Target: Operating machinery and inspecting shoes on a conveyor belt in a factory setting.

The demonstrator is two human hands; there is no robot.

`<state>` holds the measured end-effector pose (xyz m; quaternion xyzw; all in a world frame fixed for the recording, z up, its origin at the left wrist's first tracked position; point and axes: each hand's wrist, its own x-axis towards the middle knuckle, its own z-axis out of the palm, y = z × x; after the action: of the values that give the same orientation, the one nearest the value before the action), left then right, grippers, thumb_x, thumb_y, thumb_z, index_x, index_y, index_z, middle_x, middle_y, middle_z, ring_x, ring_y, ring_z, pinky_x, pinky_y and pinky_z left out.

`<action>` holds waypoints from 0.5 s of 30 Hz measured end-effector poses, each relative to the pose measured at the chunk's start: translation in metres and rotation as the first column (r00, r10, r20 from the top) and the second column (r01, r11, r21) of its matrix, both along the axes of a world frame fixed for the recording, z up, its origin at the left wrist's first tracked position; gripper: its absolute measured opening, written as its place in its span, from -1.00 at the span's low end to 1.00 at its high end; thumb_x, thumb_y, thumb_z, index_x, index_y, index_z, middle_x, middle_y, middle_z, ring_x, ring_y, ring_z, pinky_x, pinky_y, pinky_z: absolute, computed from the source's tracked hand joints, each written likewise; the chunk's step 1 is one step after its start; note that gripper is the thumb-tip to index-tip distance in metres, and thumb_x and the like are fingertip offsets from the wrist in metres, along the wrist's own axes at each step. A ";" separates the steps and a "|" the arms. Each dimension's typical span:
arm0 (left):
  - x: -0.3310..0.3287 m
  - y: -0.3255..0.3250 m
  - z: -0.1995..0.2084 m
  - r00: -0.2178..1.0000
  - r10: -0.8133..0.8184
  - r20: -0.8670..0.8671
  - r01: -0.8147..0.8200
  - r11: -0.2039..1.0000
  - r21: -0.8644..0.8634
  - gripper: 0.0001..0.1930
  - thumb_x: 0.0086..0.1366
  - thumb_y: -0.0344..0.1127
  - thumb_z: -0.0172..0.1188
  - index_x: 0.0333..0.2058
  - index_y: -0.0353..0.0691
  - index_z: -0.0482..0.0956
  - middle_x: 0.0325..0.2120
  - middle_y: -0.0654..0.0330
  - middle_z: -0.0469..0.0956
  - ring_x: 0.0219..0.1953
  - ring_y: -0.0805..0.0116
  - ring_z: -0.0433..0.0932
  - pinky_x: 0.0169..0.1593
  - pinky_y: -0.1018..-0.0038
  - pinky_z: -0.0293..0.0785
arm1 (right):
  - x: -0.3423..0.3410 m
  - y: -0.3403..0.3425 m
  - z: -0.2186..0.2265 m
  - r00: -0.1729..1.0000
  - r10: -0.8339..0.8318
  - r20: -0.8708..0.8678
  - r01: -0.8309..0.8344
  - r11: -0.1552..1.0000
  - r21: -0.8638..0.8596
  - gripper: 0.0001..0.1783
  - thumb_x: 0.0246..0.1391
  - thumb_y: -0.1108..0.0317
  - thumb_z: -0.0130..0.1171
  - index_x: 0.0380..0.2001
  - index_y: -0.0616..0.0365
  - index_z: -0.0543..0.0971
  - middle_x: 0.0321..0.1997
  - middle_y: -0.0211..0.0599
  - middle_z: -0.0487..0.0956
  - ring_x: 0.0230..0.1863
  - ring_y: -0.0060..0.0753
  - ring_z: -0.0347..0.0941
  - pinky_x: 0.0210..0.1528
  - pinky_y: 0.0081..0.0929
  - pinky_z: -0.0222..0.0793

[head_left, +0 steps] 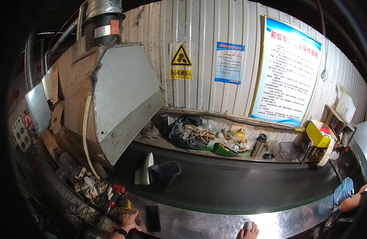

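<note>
My left hand [129, 222] rests at the left end of the shiny metal ledge [199, 223], open, with its fingers stretched out and nothing in them. Just right of it lies a black phone [153, 218]. My right hand [249, 230] lies on the ledge near the lower edge, fingers laid flat and apart; one finger has a pale wrap. Beyond the ledge, on the dark conveyor belt [247, 179], stand a cream-coloured upright piece [144, 170] and a dark boot-like piece [164, 174], side by side. Neither hand touches them.
A red and black power tool [118, 190] lies among clutter at left. A grey metal hood [127, 87] overhangs the belt. Green bins of scraps [231, 149], a steel flask [258, 146] and a yellow box [318, 134] line the back. Another person's arm [352, 202] is beside a blue container [343, 191].
</note>
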<state>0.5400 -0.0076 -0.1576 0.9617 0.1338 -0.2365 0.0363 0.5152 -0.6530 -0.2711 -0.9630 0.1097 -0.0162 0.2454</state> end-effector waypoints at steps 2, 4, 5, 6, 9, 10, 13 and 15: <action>-0.002 0.001 -0.001 1.000 0.001 0.003 -0.001 1.000 -0.001 0.34 -0.47 0.24 0.70 0.43 0.17 0.30 -0.02 -0.07 0.68 0.11 -0.08 0.61 0.28 0.10 0.41 | 0.000 0.000 0.000 1.000 0.006 -0.006 -0.006 1.000 0.002 -0.29 0.49 0.02 -0.21 0.59 -0.16 -0.09 0.60 0.20 -0.01 0.57 0.47 -0.17 0.57 0.19 -0.16; -0.005 0.003 -0.006 1.000 0.000 0.000 0.000 1.000 0.008 0.34 -0.46 0.24 0.70 0.43 0.16 0.29 -0.02 -0.06 0.68 0.12 -0.07 0.61 0.29 0.11 0.41 | -0.001 0.004 0.010 1.000 0.002 -0.023 -0.002 1.000 -0.005 -0.29 0.49 0.03 -0.21 0.58 -0.16 -0.08 0.60 0.24 -0.01 0.57 0.48 -0.17 0.56 0.19 -0.15; -0.005 0.003 -0.005 1.000 0.002 -0.002 -0.002 1.000 0.007 0.34 -0.46 0.24 0.70 0.43 0.16 0.29 -0.02 -0.06 0.68 0.12 -0.07 0.61 0.29 0.11 0.41 | -0.002 0.007 0.018 0.999 -0.007 -0.042 0.006 1.000 -0.015 -0.29 0.49 0.03 -0.20 0.58 -0.15 -0.07 0.59 0.27 -0.01 0.57 0.48 -0.16 0.56 0.20 -0.14; -0.005 0.002 -0.004 1.000 0.007 -0.005 -0.006 1.000 0.009 0.34 -0.46 0.24 0.70 0.43 0.16 0.30 -0.02 -0.06 0.68 0.12 -0.07 0.61 0.29 0.11 0.41 | -0.002 0.008 0.023 0.999 -0.006 -0.043 0.005 1.000 -0.015 -0.29 0.49 0.03 -0.20 0.58 -0.15 -0.07 0.59 0.27 -0.01 0.57 0.48 -0.16 0.56 0.20 -0.14; -0.003 -0.003 0.002 1.000 0.010 -0.011 -0.009 1.000 0.016 0.33 -0.46 0.24 0.70 0.43 0.16 0.30 -0.01 -0.06 0.68 0.12 -0.07 0.61 0.29 0.11 0.41 | -0.003 0.008 0.026 1.000 -0.001 -0.029 0.000 0.999 -0.048 -0.29 0.49 0.04 -0.18 0.58 -0.16 -0.06 0.57 0.35 -0.02 0.56 0.50 -0.14 0.55 0.21 -0.12; -0.003 -0.004 0.004 1.000 0.014 -0.015 -0.014 1.000 0.022 0.34 -0.46 0.25 0.70 0.43 0.16 0.30 -0.01 -0.06 0.68 0.11 -0.07 0.61 0.29 0.11 0.41 | -0.003 0.007 0.025 1.000 0.002 -0.024 -0.003 0.999 -0.050 -0.29 0.48 0.04 -0.18 0.58 -0.16 -0.05 0.57 0.38 -0.02 0.55 0.51 -0.13 0.55 0.22 -0.11; -0.003 -0.002 0.003 1.000 0.009 -0.022 -0.009 1.000 0.014 0.34 -0.46 0.25 0.70 0.43 0.16 0.29 -0.01 -0.07 0.67 0.13 -0.08 0.61 0.29 0.11 0.41 | -0.004 0.008 0.026 1.000 0.003 -0.026 -0.004 0.999 -0.053 -0.29 0.48 0.06 -0.17 0.58 -0.15 -0.05 0.57 0.36 -0.03 0.55 0.51 -0.13 0.55 0.22 -0.12; -0.004 -0.001 0.002 1.000 0.013 -0.025 -0.013 1.000 0.007 0.34 -0.46 0.24 0.70 0.43 0.16 0.28 -0.01 -0.07 0.67 0.13 -0.08 0.60 0.29 0.11 0.40 | -0.003 0.007 0.019 0.999 0.003 -0.035 -0.005 0.998 -0.055 -0.29 0.48 0.07 -0.17 0.58 -0.13 -0.06 0.58 0.32 -0.04 0.55 0.50 -0.14 0.55 0.21 -0.13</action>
<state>0.5360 -0.0088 -0.1551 0.9578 0.1415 -0.2480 0.0329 0.5127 -0.6459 -0.2518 -0.9698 0.1118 -0.0017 0.2168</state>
